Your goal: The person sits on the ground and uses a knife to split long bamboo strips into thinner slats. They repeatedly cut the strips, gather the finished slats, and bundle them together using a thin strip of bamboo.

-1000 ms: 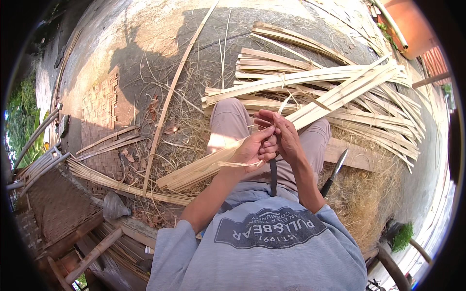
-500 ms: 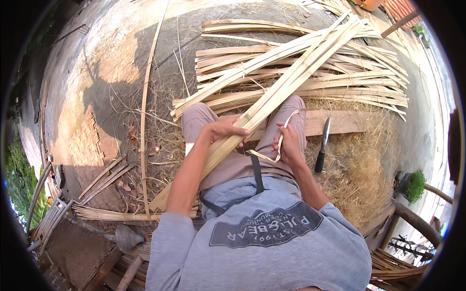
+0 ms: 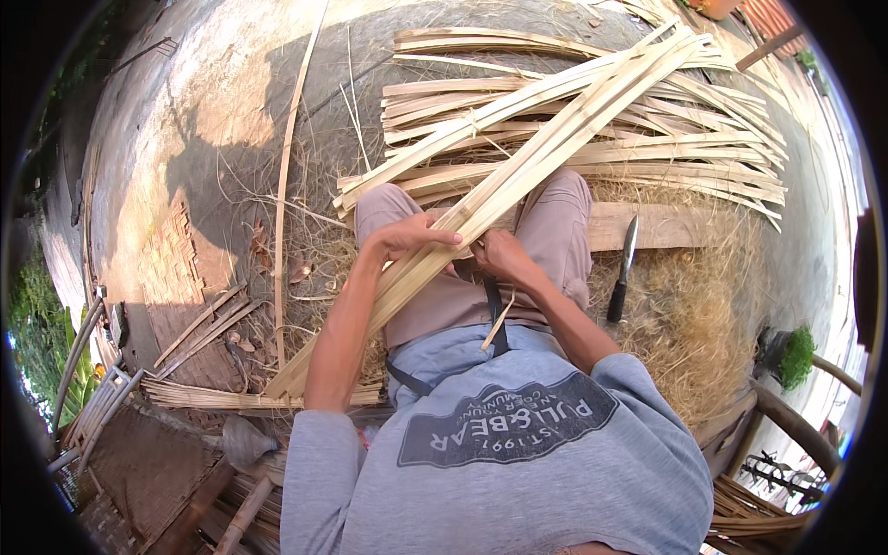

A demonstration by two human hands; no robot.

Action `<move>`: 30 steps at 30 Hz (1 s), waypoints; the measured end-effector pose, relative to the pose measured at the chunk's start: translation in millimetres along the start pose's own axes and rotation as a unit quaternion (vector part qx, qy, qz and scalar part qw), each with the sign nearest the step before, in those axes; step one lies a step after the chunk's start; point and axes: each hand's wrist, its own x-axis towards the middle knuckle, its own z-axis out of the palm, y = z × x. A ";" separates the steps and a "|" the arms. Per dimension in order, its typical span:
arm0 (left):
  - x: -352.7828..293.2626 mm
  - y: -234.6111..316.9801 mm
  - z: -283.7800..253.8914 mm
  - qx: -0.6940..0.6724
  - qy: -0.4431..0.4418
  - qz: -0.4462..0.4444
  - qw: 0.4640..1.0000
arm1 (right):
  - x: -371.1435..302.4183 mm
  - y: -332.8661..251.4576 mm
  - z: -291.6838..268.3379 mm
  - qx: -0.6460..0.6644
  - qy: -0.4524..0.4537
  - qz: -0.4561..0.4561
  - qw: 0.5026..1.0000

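A long bundle of pale bamboo strips [image 3: 532, 171] lies slantwise over my lap, running from lower left to upper right. My left hand [image 3: 418, 237] is closed around it, thumb on top and the other fingers mostly hidden underneath. Close beside the bundle's right edge, my right hand [image 3: 499, 254] is curled shut on a thin bamboo tie strip. One end of that tie strip [image 3: 499, 321] hangs down over my lap; the rest is hidden by the hand and the bundle.
A knife [image 3: 622, 268] with a black handle lies right of my knee, by a wooden plank [image 3: 638, 225] and heaped shavings [image 3: 684, 324]. Beyond my knees are stacked bamboo strips [image 3: 481, 106], one of those bundles tied. A single long strip [image 3: 285, 185] lies on the left.
My right hand has moved left with the tie strip, from above my right thigh to the edge of the bundle. My left hand keeps its hold. The view has shifted slightly.
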 end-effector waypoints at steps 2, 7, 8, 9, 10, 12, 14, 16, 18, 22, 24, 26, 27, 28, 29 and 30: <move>3.0 -11.3 -4.9 0.001 0.006 -0.001 1.000 | -5.2 -3.8 -2.0 -0.075 -0.066 0.007 0.995; 3.7 -7.2 -1.8 -0.006 0.036 -0.016 0.999 | -7.9 11.2 15.8 -0.139 -0.206 0.008 0.969; 3.6 -5.1 -0.1 -0.010 0.036 -0.008 0.999 | -4.1 17.1 18.5 -0.157 -0.206 0.004 0.966; 1.0 -3.9 0.4 -0.015 0.038 0.001 0.999 | 1.6 16.5 17.4 -0.176 -0.206 -0.001 0.963; 0.0 -3.8 -0.9 -0.025 0.036 0.004 0.999 | 4.5 15.7 16.9 -0.194 -0.207 -0.007 0.959; -2.8 -3.3 -1.9 -0.026 0.048 -0.010 0.998 | 2.2 -0.5 9.7 -0.097 -0.038 0.074 0.992; -3.3 4.3 0.5 0.000 0.072 -0.038 0.997 | 1.0 -6.6 4.0 -0.042 0.080 0.097 0.991; -3.7 7.2 3.8 0.039 0.095 -0.051 0.993 | -3.6 -2.3 1.7 -0.029 0.144 0.062 0.987; -0.5 1.3 1.5 0.058 0.087 -0.025 0.994 | -19.7 -5.2 -2.0 -0.016 0.137 -0.003 0.990; 3.2 -11.4 -1.5 0.030 0.025 0.062 0.997 | -34.0 -13.0 -13.3 -0.015 0.146 -0.063 0.987; 3.6 -17.9 -4.1 0.020 0.014 0.078 0.997 | -38.9 -11.3 -32.4 0.017 0.048 -0.009 0.999; 8.4 -32.8 -12.3 0.019 0.018 0.078 0.997 | -34.8 -5.4 -55.9 0.050 0.055 0.008 0.997; 10.4 -36.1 -12.7 0.018 0.018 0.074 0.997 | -30.3 -1.5 -68.6 0.068 0.115 0.004 0.991; 7.3 -34.4 -9.2 0.018 0.022 0.065 0.997 | -23.6 -5.2 -84.1 0.051 0.162 0.003 0.985; 5.5 -34.5 -7.2 0.016 0.027 0.055 0.998 | -13.9 -7.2 -96.2 0.035 0.208 0.000 0.977; 9.1 -36.7 -5.7 0.020 0.026 0.068 0.997 | -2.2 2.1 -99.4 0.026 0.215 -0.022 0.976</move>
